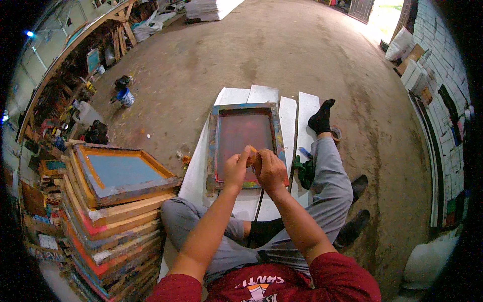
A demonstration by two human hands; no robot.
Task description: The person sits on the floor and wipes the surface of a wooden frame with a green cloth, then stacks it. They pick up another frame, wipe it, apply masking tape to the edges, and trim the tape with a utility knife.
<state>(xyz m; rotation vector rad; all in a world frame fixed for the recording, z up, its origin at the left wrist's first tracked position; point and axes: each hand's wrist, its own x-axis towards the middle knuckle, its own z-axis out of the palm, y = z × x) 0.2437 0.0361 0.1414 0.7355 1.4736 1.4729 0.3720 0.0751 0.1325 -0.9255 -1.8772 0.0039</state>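
Note:
A wooden screen-printing frame (215, 136) with a dark, reddish mesh lies flat in front of me, its edges smeared with paint. Above its near half my two hands meet. My left hand (236, 168) pinches a small orange-brown thing (252, 157) that may be a piece of tape; its exact kind is too small to make out. My right hand (270, 170) is closed on the same thing from the other side, with its fingers bent down over it. Both hands hide part of the mesh below them.
White boards (193, 176) lie under the frame and my legs. At my left rises a tall stack of wooden screen frames (126, 216). A dark green cloth (304, 172) lies by my outstretched leg. Dark shoes (353, 228) stand at the right, a blue-white bucket (126, 97) farther left.

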